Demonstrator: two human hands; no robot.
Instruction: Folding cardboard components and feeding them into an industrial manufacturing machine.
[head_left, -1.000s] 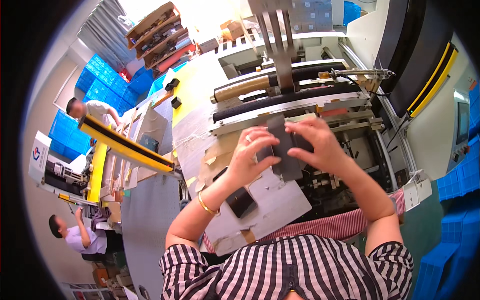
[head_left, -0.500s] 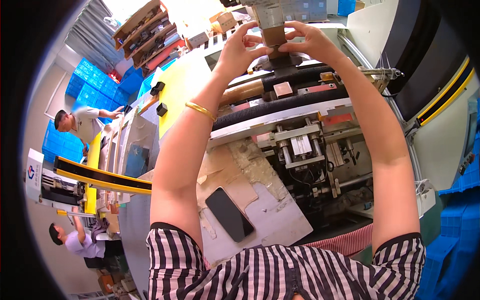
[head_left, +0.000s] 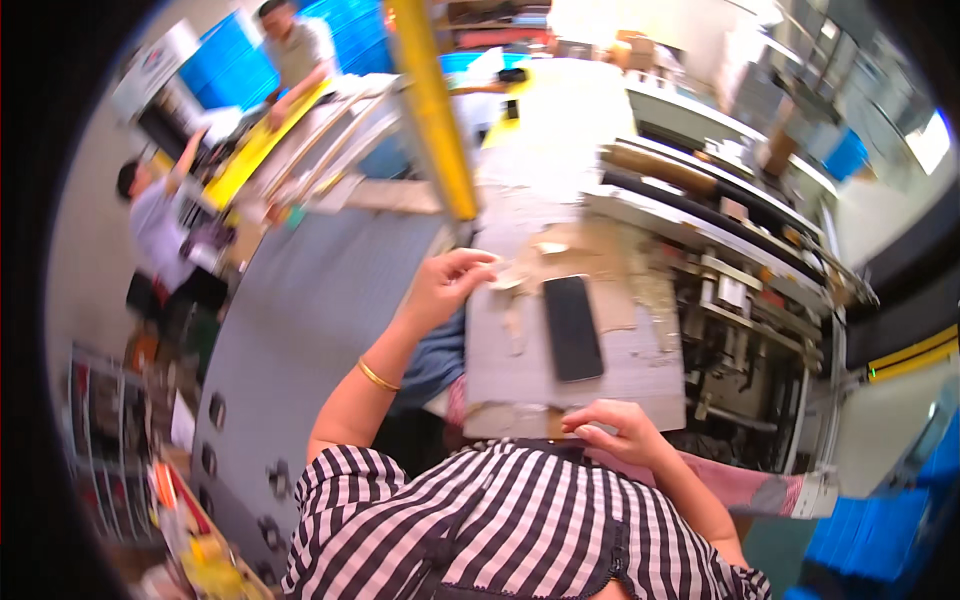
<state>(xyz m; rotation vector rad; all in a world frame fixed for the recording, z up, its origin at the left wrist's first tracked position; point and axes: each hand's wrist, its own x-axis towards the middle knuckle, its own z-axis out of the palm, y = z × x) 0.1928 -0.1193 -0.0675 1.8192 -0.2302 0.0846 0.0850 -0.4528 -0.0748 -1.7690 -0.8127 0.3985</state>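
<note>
My left hand (head_left: 447,288) hovers by the left edge of a pale cardboard sheet (head_left: 510,385), its fingers loosely bent with thumb and forefinger a little apart. I see nothing held in it. Torn brown paper (head_left: 575,250) lies on the sheet near those fingertips. On the same sheet rests a black phone (head_left: 573,328), to the right of my left hand. My right hand (head_left: 622,432) is close to my body below the phone, fingers half curled, thumb apart and nothing visible in the grip. Some blur softens both hands.
A machine with rollers (head_left: 700,190) and metal fittings stands on the right. A yellow post (head_left: 435,120) rises ahead. On the left is a grey table (head_left: 310,310) with small black parts (head_left: 278,478). Two people work at the far left. Blue crates (head_left: 865,535) stand lower right.
Both hands have left the small brown box at the machine and come down toward my body, the left over the sheet's edge. My view has swung left, bringing the grey table in.
</note>
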